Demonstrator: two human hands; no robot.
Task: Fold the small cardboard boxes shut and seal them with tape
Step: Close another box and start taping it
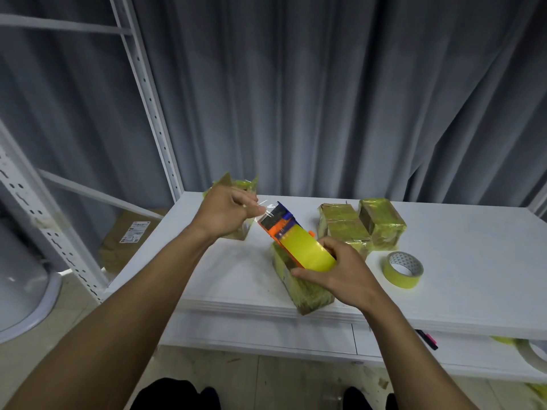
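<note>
My right hand (337, 272) grips an orange tape dispenser (284, 229) loaded with a yellow tape roll (307, 251), held above a tape-wrapped small cardboard box (307, 294) near the table's front edge. My left hand (228, 211) pinches the clear free end of the tape (266, 209) at the dispenser's blade end. Behind my left hand stands another small box (239, 184), partly hidden by the hand. Two wrapped boxes lie at the back: a wrapped box (343, 224) and another wrapped box (381, 221).
A loose yellow tape roll (403, 269) lies on the white table (473, 276) to the right. A pen (426, 338) and another roll (532, 353) sit on the lower shelf. A white shelf upright (148, 96) stands left, with a cardboard parcel (130, 235) on the floor behind it.
</note>
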